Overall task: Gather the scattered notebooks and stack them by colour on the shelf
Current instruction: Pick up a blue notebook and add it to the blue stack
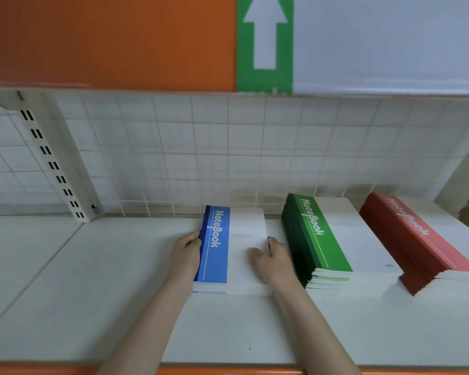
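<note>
A stack of blue notebooks [217, 247] lies on the white shelf [92, 280], near its middle. My left hand [186, 255] grips the stack's left spine edge, fingers curled round it. My right hand [274, 259] holds the stack's right edge, thumb on the white cover and fingers down the side. To the right stands a taller stack of green notebooks [328, 239]. Farther right is a stack of red notebooks [417, 239], leaning a little.
A wire grid back panel [201, 152] closes the shelf behind the stacks. A slotted upright post [54, 166] stands at the left. An orange board [106, 39] with a green arrow sign [264, 41] hangs above. The shelf's orange front lip [228, 370] runs along the bottom.
</note>
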